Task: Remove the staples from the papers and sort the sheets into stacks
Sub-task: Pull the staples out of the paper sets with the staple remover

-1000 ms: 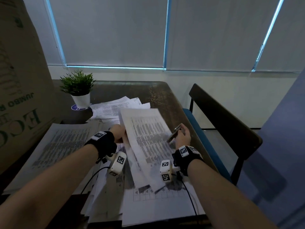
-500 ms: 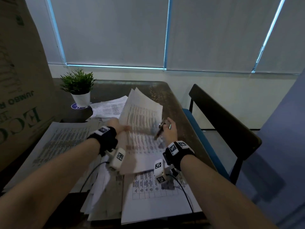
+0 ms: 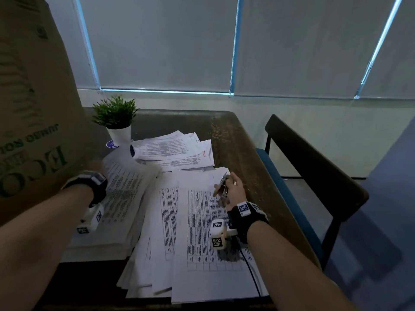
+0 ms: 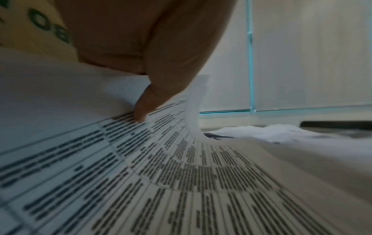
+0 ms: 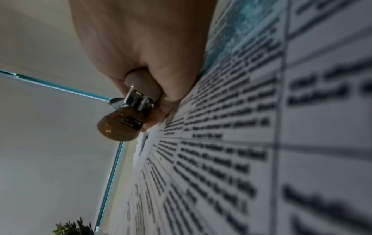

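Note:
My left hand [image 3: 95, 167] is blurred at the left of the table, holding a printed sheet [image 3: 125, 187] over the left stack [image 3: 105, 239]. In the left wrist view the thumb [image 4: 145, 109] presses on that sheet [image 4: 181, 182], which curls up at its far end. My right hand [image 3: 233, 189] rests on the loose pile of printed sheets [image 3: 202, 232] in the middle and grips a staple remover [image 3: 222, 187]. Its metal jaws and brown handle [image 5: 124, 120] stick out of the curled fingers [image 5: 171, 89] in the right wrist view.
A further pile of papers [image 3: 175, 151] lies at the back of the dark table [image 3: 235, 142]. A small potted plant [image 3: 116, 117] stands back left. A big cardboard box [image 3: 29, 108] fills the left side. A chair [image 3: 314, 176] stands at the right.
My left hand has carried the sheet from the middle pile leftwards and down onto the left stack. The right hand with the staple remover has lowered onto the middle pile.

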